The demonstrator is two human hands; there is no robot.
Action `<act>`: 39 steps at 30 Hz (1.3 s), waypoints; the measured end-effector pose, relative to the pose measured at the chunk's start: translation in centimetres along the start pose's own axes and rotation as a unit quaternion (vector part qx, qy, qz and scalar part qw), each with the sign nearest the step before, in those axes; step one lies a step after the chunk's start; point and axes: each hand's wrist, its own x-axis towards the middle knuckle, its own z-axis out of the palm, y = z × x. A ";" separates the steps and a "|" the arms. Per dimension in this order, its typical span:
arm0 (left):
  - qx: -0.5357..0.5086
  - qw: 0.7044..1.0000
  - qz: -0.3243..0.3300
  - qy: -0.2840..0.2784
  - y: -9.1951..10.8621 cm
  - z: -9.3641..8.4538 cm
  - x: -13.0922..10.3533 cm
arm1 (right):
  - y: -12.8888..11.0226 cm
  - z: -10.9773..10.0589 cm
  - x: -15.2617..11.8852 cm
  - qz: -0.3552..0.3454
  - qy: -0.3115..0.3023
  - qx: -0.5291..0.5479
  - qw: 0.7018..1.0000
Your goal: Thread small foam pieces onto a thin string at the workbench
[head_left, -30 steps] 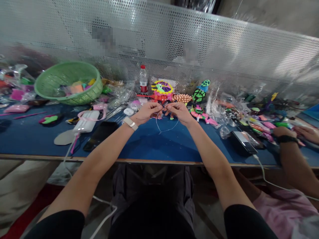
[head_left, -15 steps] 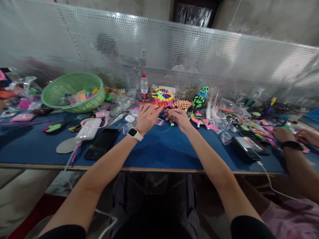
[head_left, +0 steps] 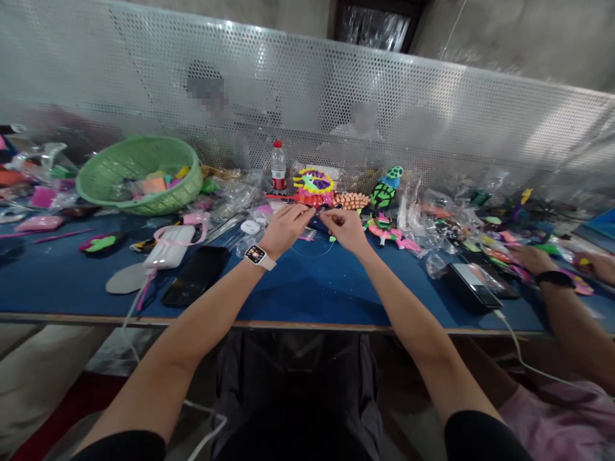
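Observation:
My left hand [head_left: 287, 227], with a white watch at its wrist, is closed with its fingertips pinched beside a small dark piece. Close on its right, my right hand [head_left: 344, 229] is closed too, thumb and fingers together. What either pinches is too small to make out. A thin clear thread curves below the hands over the blue table [head_left: 317, 288]. Just behind them stand a yellow, purple and red figure [head_left: 313, 182] and a spiky orange-brown piece [head_left: 352, 201]. A pink and green figure [head_left: 387, 232] lies right of my right hand.
A green basket [head_left: 139, 176], a white power bank [head_left: 170, 246] and a black phone [head_left: 196, 275] are on the left. Behind stands a bottle [head_left: 278, 168]. Right are a black device [head_left: 473, 287], plastic bags and another person's hands [head_left: 533, 259].
My right hand's fingers have drawn together into a pinch near my left fingertips. The watch face has lit up. The other person's hand at the right has shifted slightly left.

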 end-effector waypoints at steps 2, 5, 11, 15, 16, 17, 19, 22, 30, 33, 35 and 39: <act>0.005 1.000 -0.008 0.011 0.1 0.1 0.1 | -0.2 0.2 -0.2 -0.023 0.031 -0.031 0.999; 0.006 1.000 -0.007 0.012 0.2 0.3 0.2 | -0.5 0.2 -0.5 -0.042 0.053 -0.055 0.996; -0.061 0.997 -0.036 0.006 0.4 0.2 0.7 | -0.7 -0.2 -0.6 -0.062 0.052 -0.082 0.993; -0.120 0.991 -0.057 -0.003 0.6 0.0 1.2 | -0.8 -0.5 -0.6 -0.064 0.046 -0.087 0.993; -0.139 0.988 -0.065 -0.007 0.7 -0.1 1.4 | -0.8 -0.6 -0.6 -0.065 0.043 -0.086 0.993; -0.161 0.984 -0.077 -0.012 0.7 -0.2 1.5 | -0.9 -0.7 -0.6 -0.066 0.039 -0.083 0.994; -0.213 0.970 -0.112 -0.026 0.8 -0.3 1.8 | -1.0 -0.8 -0.7 -0.065 0.038 -0.076 0.994; -0.316 0.931 -0.170 -0.071 0.7 -0.2 2.1 | -1.2 -1.0 -0.7 -0.061 0.044 -0.068 0.995; -0.445 0.873 -0.178 -0.092 -0.7 1.0 1.5 | -0.4 -1.0 -0.4 -0.120 0.045 -0.120 0.984; -0.290 0.950 -0.097 -0.057 -1.2 1.0 1.3 | 0.2 -0.7 -0.3 -0.133 0.044 -0.153 0.978; -0.163 0.985 -0.043 -0.023 -1.2 1.1 1.1 | 0.3 -0.5 -0.3 -0.122 0.044 -0.172 0.976; 0.009 1.000 0.021 -0.005 -0.8 1.0 0.5 | 0.4 -0.2 -0.3 -0.097 0.047 -0.184 0.977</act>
